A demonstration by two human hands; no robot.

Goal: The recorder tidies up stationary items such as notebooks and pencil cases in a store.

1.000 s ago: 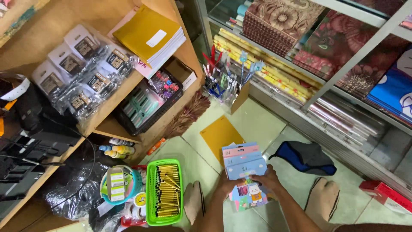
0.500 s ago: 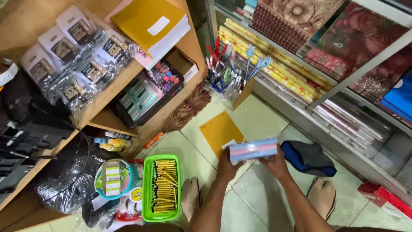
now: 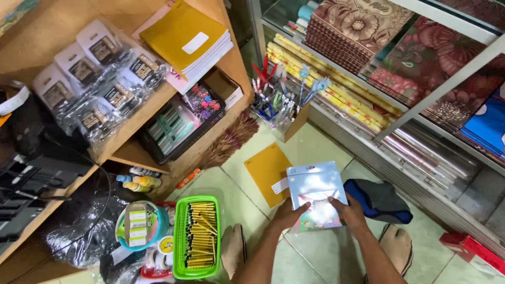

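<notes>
Now both hands on pale blue packet (image 3: 316, 193), left hand (image 3: 288, 214) fingers pinching lower left edge, right hand (image 3: 351, 212) fingers clamping right edge, yellow envelope (image 3: 268, 172) on floor beside

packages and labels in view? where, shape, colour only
Flat pack: in both hands, rectangular, pale blue with a colourful picture.
Yellow envelope: on the floor, white label at its corner.
Yellow book stack: top shelf, white label.
Bagged packs: shelf left, clear plastic, white-and-black cards.
</notes>
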